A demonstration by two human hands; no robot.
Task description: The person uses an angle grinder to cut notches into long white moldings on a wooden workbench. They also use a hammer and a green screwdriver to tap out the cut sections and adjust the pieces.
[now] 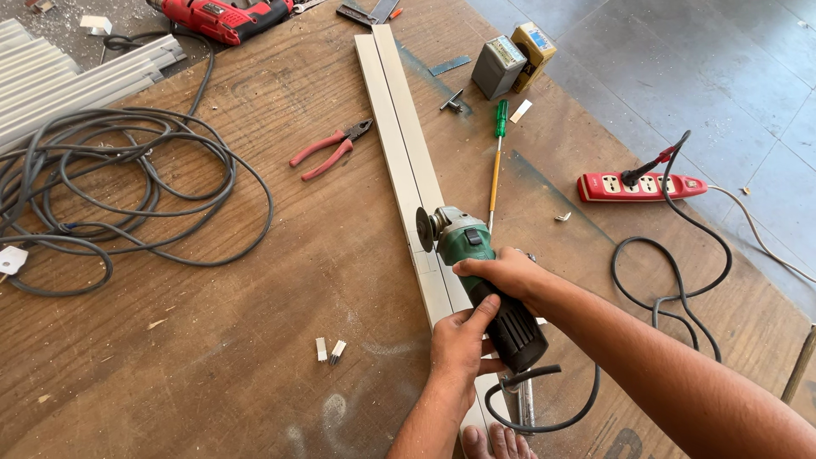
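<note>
Plywood bench (255, 340) carries two pale strips (406, 144); both hands, right (501, 274) and left (459, 340), clasp a green grinder (476, 272), its disc (422, 228) touching the strips. Pliers (331, 149) lie nearby.

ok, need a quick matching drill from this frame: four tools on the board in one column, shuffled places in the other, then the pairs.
Things:
1. angle grinder
2. pliers
3. screwdriver
4. power strip

Places:
A. right edge of the board, black plug in it
B. left of the pale strips, lying free
C. just right of the pale strips, green handle away from the person
D. held in the left hand and right hand, disc at the pale strips

Pairs: 1-D, 2-B, 3-C, 4-A
</note>
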